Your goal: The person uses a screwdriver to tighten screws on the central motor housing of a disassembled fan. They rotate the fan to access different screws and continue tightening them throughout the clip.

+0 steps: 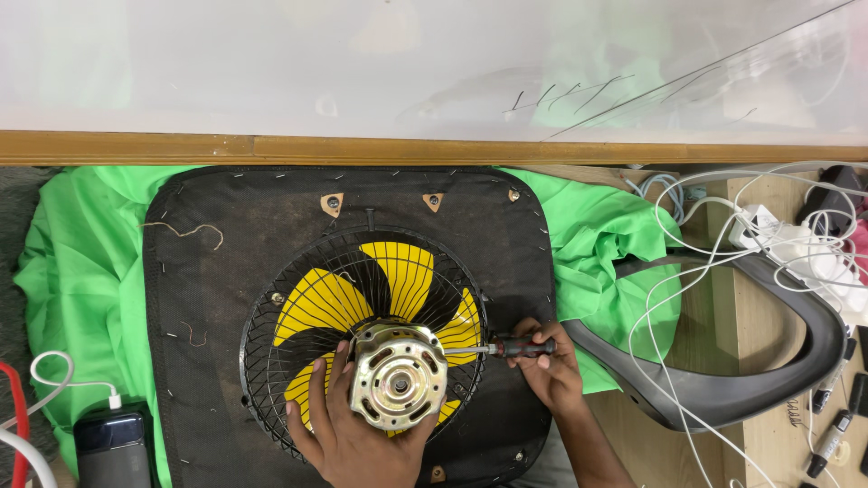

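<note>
The left hand [348, 434] is spread and cupped around the near side of the motor [398, 375], thumb on the left and fingers wrapping under it, gripping the metal housing so it does not turn or shift. The right hand [547, 366] is closed on the dark handle of a screwdriver [506, 347], which lies almost level and points left; its tip meets the right edge of the motor, where a screw seems to sit, though the screw itself is too small to make out. Holding the tool sideways suits a fastener on the motor's flank rather than its top.

The motor is silver with a brass-coloured hub and stands at the centre of a round black wire guard [362, 348]. Behind the wires show the yellow blades [398, 271], fanned around the motor. The guard lies flat on a black board [235, 271] with rounded corners, edged with staples and bearing small wooden tabs with screws along its far edge; lying flat keeps the fan steady for work from above.

Under the board a green cloth [81, 271] is spread over the surface, bunched to the right. At the near left sits a dark power bank [113, 447] with a white cable plugged in. To the right lie a grey curved frame [796, 361], a tangle of white cables [723, 262], and some markers [827, 443] on the wooden surface [768, 452]. A wooden rail [271, 147] runs along the far side.
</note>
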